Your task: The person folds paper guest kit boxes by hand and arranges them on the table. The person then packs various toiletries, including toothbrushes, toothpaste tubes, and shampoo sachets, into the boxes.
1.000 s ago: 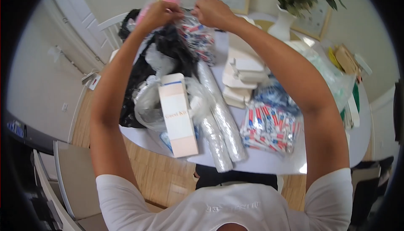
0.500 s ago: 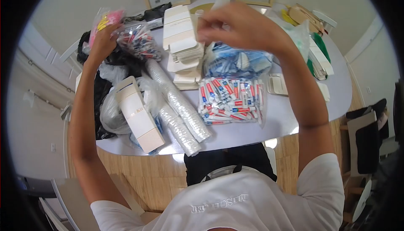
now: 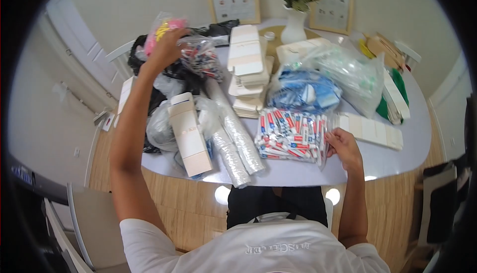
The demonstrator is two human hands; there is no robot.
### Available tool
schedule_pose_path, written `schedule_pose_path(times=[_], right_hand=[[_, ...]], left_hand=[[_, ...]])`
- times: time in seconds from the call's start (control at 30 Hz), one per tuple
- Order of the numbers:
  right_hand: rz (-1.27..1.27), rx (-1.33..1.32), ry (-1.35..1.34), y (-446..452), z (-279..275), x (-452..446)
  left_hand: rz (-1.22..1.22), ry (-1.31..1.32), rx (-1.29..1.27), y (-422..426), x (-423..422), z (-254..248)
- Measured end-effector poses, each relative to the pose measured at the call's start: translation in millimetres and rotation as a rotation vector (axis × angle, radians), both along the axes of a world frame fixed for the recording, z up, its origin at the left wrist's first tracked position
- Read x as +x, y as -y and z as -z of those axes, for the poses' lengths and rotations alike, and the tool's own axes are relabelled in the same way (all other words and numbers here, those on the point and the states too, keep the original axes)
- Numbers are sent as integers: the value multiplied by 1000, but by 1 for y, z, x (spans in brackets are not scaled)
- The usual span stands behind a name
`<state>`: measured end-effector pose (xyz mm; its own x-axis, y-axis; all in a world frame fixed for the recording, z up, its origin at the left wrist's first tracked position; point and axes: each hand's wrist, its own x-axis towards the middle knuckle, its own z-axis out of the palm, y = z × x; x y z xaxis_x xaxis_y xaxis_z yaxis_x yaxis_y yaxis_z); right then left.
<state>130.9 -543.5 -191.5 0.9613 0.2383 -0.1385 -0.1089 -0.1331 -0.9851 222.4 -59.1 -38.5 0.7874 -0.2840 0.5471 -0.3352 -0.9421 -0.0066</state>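
My left hand (image 3: 168, 48) is at the back left, its fingers curled at the top of a clear bag of small tubes (image 3: 202, 60), beside a bag with pink and yellow items (image 3: 171, 26). What exactly its fingertips grip is hidden. My right hand (image 3: 344, 148) pinches the right edge of a larger clear bag of toothpaste tubes (image 3: 290, 135), which lies flat near the table's front edge. Behind that bag is a bag of blue items (image 3: 308, 91). A stack of cream boxes (image 3: 247, 69) stands in the middle.
Two silvery rolls (image 3: 236, 136) and a long cream box (image 3: 190, 134) lie at the front left, by black and clear plastic bags. Flat boxes (image 3: 372, 130) lie at the right, below a translucent bag (image 3: 350, 79). A white vase (image 3: 295, 27) stands at the back.
My right hand has come down from the back of the table to the front tube bag. My left hand has stayed at the back-left bags. The camera view has shifted.
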Motion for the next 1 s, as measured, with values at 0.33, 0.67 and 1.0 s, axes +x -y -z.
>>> schedule_pose_path(times=[0.33, 0.67, 1.0], right_hand=[[116, 111, 170, -13, 8, -9], [143, 117, 86, -12, 4, -7], [102, 237, 31, 1, -4, -3]], left_hand=[[-204, 154, -54, -1, 70, 22], [-366, 7, -1, -66, 129, 12], [-341, 241, -64, -45, 84, 10]])
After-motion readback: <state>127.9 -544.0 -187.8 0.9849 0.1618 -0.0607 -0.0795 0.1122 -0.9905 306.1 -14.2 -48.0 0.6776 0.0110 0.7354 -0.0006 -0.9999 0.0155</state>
